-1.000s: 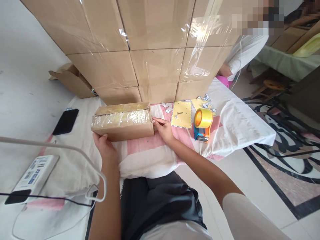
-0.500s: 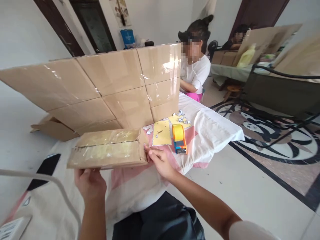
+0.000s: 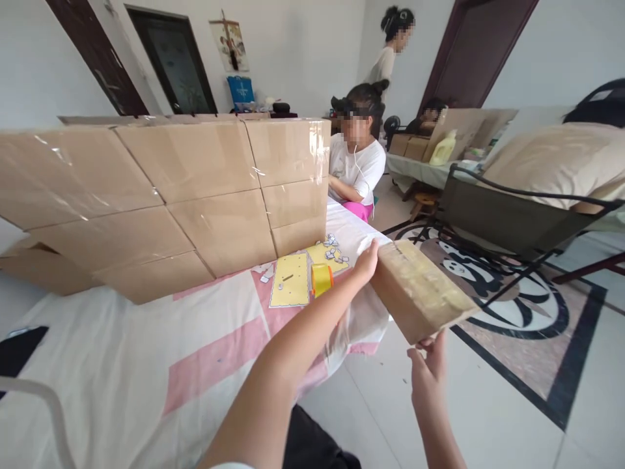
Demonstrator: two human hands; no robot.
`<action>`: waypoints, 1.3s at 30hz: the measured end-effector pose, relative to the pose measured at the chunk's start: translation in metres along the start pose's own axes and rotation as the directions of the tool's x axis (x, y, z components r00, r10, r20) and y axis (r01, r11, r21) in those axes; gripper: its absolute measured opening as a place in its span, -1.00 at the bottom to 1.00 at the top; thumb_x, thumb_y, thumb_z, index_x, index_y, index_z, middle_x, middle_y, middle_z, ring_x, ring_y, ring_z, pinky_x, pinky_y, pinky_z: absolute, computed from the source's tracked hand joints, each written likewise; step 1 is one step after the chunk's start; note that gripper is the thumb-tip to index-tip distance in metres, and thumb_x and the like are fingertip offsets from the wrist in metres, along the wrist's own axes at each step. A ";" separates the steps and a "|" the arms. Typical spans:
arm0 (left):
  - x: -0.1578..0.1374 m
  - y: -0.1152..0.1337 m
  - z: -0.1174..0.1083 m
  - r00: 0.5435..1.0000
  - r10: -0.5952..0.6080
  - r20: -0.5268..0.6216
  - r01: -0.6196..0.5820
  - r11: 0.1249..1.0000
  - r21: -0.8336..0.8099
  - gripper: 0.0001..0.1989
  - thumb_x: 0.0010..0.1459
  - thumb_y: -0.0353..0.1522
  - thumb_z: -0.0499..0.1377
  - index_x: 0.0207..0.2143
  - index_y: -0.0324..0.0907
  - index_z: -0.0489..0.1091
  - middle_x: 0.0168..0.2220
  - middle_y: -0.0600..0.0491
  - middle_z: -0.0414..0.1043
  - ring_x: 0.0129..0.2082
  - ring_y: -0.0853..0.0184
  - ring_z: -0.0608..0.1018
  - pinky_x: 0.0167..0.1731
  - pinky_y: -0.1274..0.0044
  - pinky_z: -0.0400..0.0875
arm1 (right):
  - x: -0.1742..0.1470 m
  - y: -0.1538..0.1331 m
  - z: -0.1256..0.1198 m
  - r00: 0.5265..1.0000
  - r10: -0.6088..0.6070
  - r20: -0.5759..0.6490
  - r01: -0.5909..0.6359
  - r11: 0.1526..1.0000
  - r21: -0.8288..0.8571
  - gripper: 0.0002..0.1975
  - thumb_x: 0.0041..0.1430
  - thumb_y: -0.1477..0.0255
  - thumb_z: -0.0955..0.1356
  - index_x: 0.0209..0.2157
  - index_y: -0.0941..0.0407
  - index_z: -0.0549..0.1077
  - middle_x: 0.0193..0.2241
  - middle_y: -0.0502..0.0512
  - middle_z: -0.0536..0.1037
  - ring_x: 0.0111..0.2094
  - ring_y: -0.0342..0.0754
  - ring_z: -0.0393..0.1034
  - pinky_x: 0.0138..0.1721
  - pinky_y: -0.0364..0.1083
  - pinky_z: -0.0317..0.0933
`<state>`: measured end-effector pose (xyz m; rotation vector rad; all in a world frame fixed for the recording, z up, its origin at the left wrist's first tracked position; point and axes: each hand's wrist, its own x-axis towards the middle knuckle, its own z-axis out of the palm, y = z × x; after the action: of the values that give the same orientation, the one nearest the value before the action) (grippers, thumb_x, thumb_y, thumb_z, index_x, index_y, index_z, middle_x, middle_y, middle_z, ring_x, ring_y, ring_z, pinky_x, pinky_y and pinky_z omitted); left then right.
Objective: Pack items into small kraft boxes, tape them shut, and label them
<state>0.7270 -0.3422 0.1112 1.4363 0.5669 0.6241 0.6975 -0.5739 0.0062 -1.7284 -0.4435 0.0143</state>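
Observation:
A taped cardboard box (image 3: 420, 286) is held up off the table's right edge, above the floor, tilted with its far end to the left. My left hand (image 3: 366, 264) grips its left end, the fingers partly hidden behind the cardboard. At the near lower corner my right hand (image 3: 430, 361) pinches the box from below. On the tablecloth, a yellow tape roll in an orange dispenser (image 3: 321, 279) lies partly covered by my left forearm. Beside it the cloth (image 3: 205, 365) carries a printed yellow pattern (image 3: 289, 280).
A wall of stacked taped boxes (image 3: 219, 221) stands along the table's far side. A person in a white shirt (image 3: 359, 166) sits behind the table's far corner; other people are farther back. A dark folding chair (image 3: 502, 228) stands on the right by a panda rug (image 3: 469, 267).
The box has moved from over the table to the right, past its edge, and turned. Both hands went with it. My view has swung right, and a standing person appears at the back.

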 end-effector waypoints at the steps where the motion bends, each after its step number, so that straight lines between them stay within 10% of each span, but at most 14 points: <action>1: 0.004 -0.007 0.008 0.999 -0.022 -0.029 0.022 1.000 -0.013 -0.26 0.41 0.09 -0.16 0.28 -0.29 0.32 0.37 -0.31 0.27 0.45 -0.01 0.23 0.44 0.20 0.00 | 0.007 0.005 0.006 0.999 0.024 0.023 -0.024 1.000 -0.002 -0.13 0.02 0.34 0.34 0.40 -0.02 0.11 -0.27 0.01 0.22 -0.27 -0.02 0.24 -0.27 -0.06 0.27; 7: -0.037 -0.017 -0.008 0.991 0.112 -0.069 -0.116 0.991 -0.061 -0.35 0.43 0.01 -0.17 0.42 -0.10 0.07 0.47 -0.12 0.10 0.48 0.22 0.16 0.43 0.37 0.06 | 0.069 0.023 0.046 0.979 0.024 0.203 -0.012 0.998 -0.063 0.11 -0.04 0.24 0.37 0.51 0.08 -0.13 -0.13 0.11 0.34 -0.21 0.00 0.32 -0.27 -0.02 0.33; 11: -0.116 -0.032 -0.100 0.922 0.312 -0.231 -0.304 0.950 0.071 -0.45 0.38 0.05 -0.14 -0.03 -0.06 0.48 -0.20 -0.08 0.59 -0.23 0.21 0.62 -0.13 0.36 0.52 | 0.130 0.021 0.068 0.956 0.064 0.287 0.001 0.975 -0.222 0.11 -0.05 0.22 0.35 0.52 0.09 -0.11 -0.18 0.10 0.43 -0.32 -0.01 0.35 -0.34 -0.02 0.31; 13: -0.159 -0.050 -0.159 0.880 0.340 -0.330 -0.265 0.930 0.253 -0.40 0.30 0.11 -0.11 -0.49 -0.08 0.45 -0.62 0.03 0.35 -0.59 0.29 0.40 -0.39 0.38 0.43 | 0.158 0.012 0.078 0.950 0.103 0.296 0.016 0.927 -0.374 0.06 -0.02 0.25 0.36 0.51 0.11 -0.03 -0.28 0.06 0.48 -0.35 0.00 0.36 -0.28 0.00 0.30; 19: -0.226 -0.088 -0.267 0.835 0.240 -0.495 -0.069 0.938 0.339 -0.64 0.22 -0.18 0.10 -0.61 -0.11 0.33 -0.65 0.12 0.25 -0.61 0.36 0.25 -0.50 0.46 0.18 | 0.201 -0.023 0.122 0.904 0.166 0.394 0.032 0.893 -0.449 -0.04 0.09 0.43 0.37 0.50 0.08 0.02 -0.49 -0.07 0.41 -0.45 -0.07 0.30 -0.29 -0.07 0.19; 24: -0.214 -0.092 -0.275 0.885 0.135 -0.446 0.029 0.939 0.342 -0.62 0.29 -0.18 0.06 -0.54 -0.13 0.39 -0.57 0.11 0.33 -0.51 0.33 0.35 -0.39 0.48 0.25 | 0.223 -0.033 0.178 0.892 0.208 0.400 -0.043 0.923 -0.383 -0.08 0.18 0.52 0.33 0.52 0.13 -0.06 -0.54 -0.11 0.40 -0.56 -0.16 0.19 -0.44 -0.12 0.08; 30: -0.195 -0.099 -0.281 0.930 -0.024 -0.368 0.075 0.989 0.125 -0.49 0.34 0.01 -0.02 -0.43 -0.16 0.45 -0.69 0.22 -0.03 -0.63 0.39 0.07 -0.51 0.50 0.03 | 0.257 -0.063 0.242 0.855 0.291 0.429 -0.162 0.936 -0.313 -0.16 0.23 0.63 0.34 0.48 0.06 0.06 -0.38 0.00 0.55 -0.55 -0.23 0.30 -0.46 -0.17 0.13; 39: -0.191 -0.095 -0.277 0.924 -0.002 -0.382 0.008 1.000 0.012 -0.52 0.30 0.00 0.07 -0.47 -0.17 0.42 -0.67 0.23 -0.03 -0.62 0.41 0.09 -0.50 0.52 0.07 | 0.209 -0.092 0.255 0.884 0.300 0.358 -0.211 0.940 -0.266 -0.60 0.39 0.25 0.39 0.15 0.14 0.44 0.12 0.20 0.50 0.04 0.06 0.49 0.05 0.14 0.47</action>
<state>0.4024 -0.2783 -0.0026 1.3306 0.8818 0.9074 0.8006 -0.2583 0.0884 -2.0004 -0.5203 0.5348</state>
